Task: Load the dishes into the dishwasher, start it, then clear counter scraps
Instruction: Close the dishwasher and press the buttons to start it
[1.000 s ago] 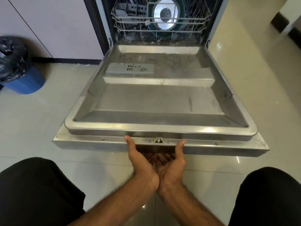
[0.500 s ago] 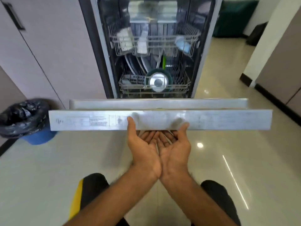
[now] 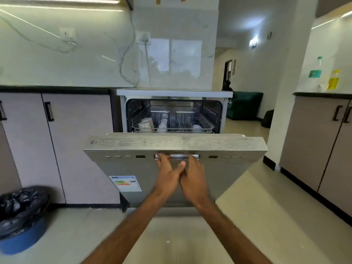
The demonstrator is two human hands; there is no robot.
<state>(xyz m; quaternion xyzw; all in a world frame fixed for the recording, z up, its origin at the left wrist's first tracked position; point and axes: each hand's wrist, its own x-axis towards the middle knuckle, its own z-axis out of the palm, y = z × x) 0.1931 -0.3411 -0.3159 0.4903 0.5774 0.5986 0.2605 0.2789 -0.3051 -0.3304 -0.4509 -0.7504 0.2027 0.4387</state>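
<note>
The stainless dishwasher door (image 3: 133, 164) stands tilted about halfway up, its control strip facing me. My left hand (image 3: 167, 173) and my right hand (image 3: 194, 177) lie side by side on the door's front, fingers stretched up to the handle recess (image 3: 177, 156), thumbs touching. Above the door's top edge the upper rack (image 3: 172, 127) shows, with white cups (image 3: 145, 124) and a few other white pieces in it. The door hides the lower rack.
A blue bin with a black liner (image 3: 21, 221) stands on the floor at the left. Grey cabinets (image 3: 76, 145) flank the dishwasher; another cabinet run (image 3: 314, 141) with bottles (image 3: 333, 80) on top is at the right. Pale tiled floor lies beneath me.
The door has swung up from flat to about halfway. My hands went from palms-up under its front edge to lying on its outer face. The view rose as I stood.
</note>
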